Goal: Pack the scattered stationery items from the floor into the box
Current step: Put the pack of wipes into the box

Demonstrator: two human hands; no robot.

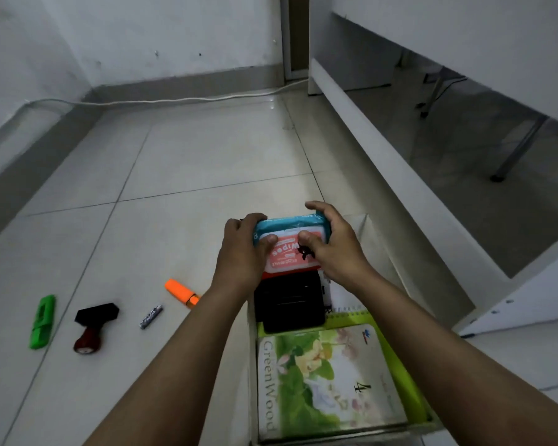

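Fingers of both hands grip a wipes pack (292, 244) over the box (366, 226), apparently atop notebooks (329, 384).

One head-worn view looks forward and down, close over the floor (181, 162), edges probably wide-angle distorted.

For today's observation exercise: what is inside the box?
Inside the box: a GreenWood notebook, a black item, and the wipes pack both hands hold. Anything beneath them is covered.
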